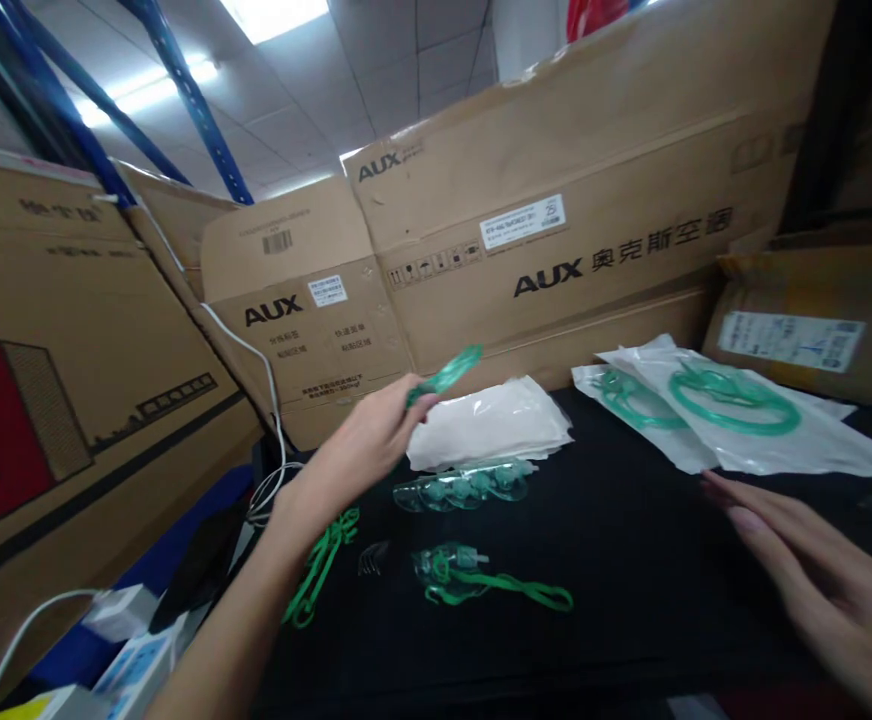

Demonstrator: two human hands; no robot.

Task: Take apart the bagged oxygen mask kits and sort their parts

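Observation:
My left hand (395, 415) is raised over the back of the black table, closed around a bundle of translucent green tubing (455, 372). Behind and below it lies a stack of white pouches (492, 425). Several clear green oxygen masks (466, 487) are nested in a row before the stack. Closer to me is a single mask (443, 562) with a green elastic strap (526, 587). My right hand (811, 570) has its fingers stretched out, empty as far as I see, fingertips by the lower corner of a white pouch with coiled green tubing (736, 400).
Green elastic straps (323, 570) and small thin metal strips (373, 558) lie left on the black table (631, 600). Another tubing pouch (631, 400) is at back right. Cardboard boxes (556, 240) wall the back. A white cable (267, 370) and power strip (140, 660) are at left.

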